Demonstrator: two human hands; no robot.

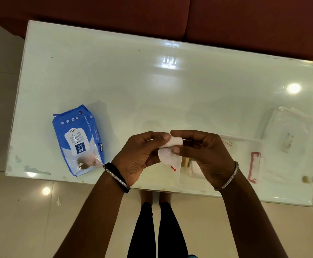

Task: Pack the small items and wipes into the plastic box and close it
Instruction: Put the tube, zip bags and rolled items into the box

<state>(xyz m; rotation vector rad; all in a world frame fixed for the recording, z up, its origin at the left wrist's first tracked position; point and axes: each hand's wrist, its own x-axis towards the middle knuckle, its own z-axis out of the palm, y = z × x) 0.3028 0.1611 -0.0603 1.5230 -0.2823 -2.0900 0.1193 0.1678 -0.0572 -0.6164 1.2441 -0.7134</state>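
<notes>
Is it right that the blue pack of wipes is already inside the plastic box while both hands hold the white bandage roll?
Not quite. The head view shows the blue pack of wipes lying on the table, left of the plastic box. Both hands, left hand and right hand, do hold the white bandage roll.

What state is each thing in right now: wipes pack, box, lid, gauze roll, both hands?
Wipes pack: flat on the table, left of the hands, flap shut, not packed.
Plastic box: open, under the right hand, a few items inside.
Lid: off, lying right of the box.
Gauze roll: held above the box, partly unrolled.
Left hand: grip on the gauze roll.
Right hand: grip on the gauze roll.
</notes>
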